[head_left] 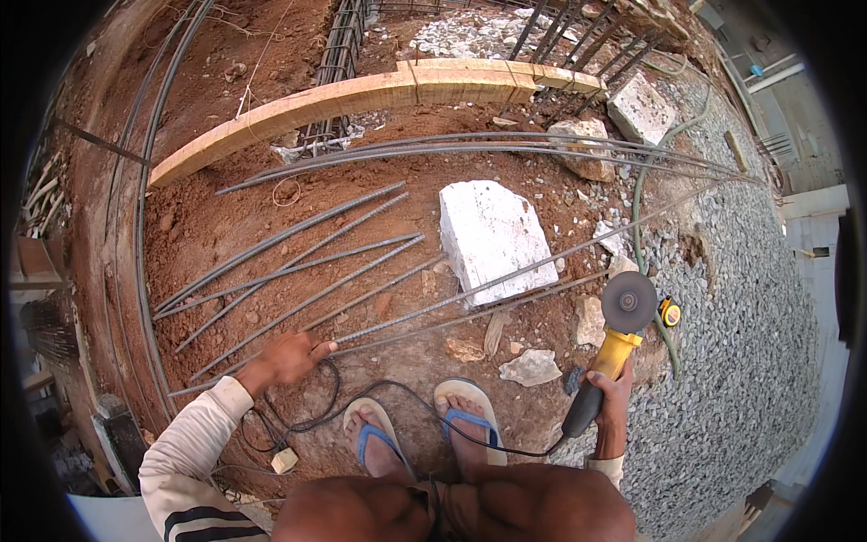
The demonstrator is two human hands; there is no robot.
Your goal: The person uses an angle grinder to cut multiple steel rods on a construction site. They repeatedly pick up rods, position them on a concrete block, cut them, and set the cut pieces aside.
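My left hand [293, 359] is closed around the near end of a long steel rebar [406, 315]. This bar slants up to the right, crossing the front of a white stone block [497, 235]. In my right hand [611, 393] is a yellow and black angle grinder [614, 352], gripped by its body. Its dark cutting disc [629, 303] points away from me, above the gravel's edge and apart from the rebar. Whether the disc spins cannot be told. A black cord [406, 391] runs from the grinder past my feet to a pale plug or socket [284, 461].
Several cut rebars [280, 244] lie on the red soil at left. A wooden beam [343, 97] crosses behind, near a rebar cage [339, 54]. Gravel [741, 361] covers the right side, with a yellow tape measure [669, 312] and a green hose [638, 217]. Loose stones [530, 368] lie ahead.
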